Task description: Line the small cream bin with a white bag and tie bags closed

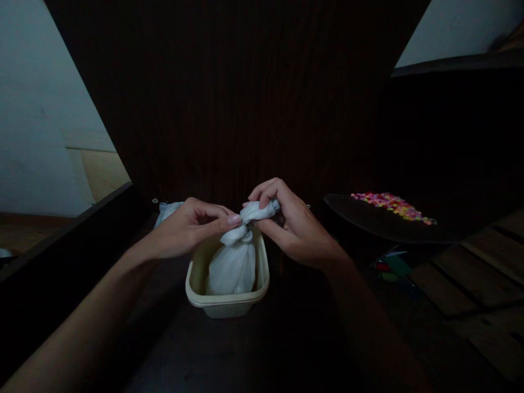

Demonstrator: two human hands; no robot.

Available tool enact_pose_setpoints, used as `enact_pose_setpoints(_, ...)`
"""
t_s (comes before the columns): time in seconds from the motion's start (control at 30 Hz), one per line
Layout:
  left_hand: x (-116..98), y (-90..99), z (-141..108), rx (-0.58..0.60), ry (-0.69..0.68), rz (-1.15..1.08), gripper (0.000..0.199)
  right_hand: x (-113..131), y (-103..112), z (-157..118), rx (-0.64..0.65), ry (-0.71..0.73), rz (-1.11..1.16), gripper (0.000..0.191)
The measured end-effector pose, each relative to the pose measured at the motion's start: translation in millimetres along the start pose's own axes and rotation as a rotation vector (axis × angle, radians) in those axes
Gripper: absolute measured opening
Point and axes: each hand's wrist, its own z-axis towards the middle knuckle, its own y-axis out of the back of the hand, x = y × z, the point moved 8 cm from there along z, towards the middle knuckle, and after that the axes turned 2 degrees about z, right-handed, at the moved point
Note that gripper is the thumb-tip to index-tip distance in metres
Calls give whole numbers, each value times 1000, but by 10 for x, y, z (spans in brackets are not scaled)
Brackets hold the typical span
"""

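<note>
A white plastic bag (234,267) with a twisted, knotted neck sits inside a cream rectangular container (227,300) at the centre. My left hand (192,226) pinches the bag at the knot, thumb on top. On the other side, my right hand (292,226) grips the bag's gathered upper end between thumb and curled fingers. Both hands are above the container's far rim. What the bag holds is hidden.
Behind my left hand lies another pale plastic piece (167,210). A dark upright panel (245,98) stands behind. To the right, a dark surface (368,221) bears a strip of small colourful pieces (393,206), with small green and red items (388,267) below.
</note>
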Motion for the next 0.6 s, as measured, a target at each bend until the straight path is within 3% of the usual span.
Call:
enact_pose_setpoints(0.13,63,-43,23,-49,57,-200,25,-54,1,15,-47,-19,10,26)
enact_pose_setpoints(0.33,106,-261,25,87,119,-364,31,-102,-14,54,-115,-14,77,26)
enact_pose_setpoints(0.47,202,-269,-5,75,177,-290,41,-100,58,70,-209,8,95,24)
enact_pose_setpoints(0.6,200,-269,-19,108,137,13,40,-96,192,63,-342,-1,127,23)
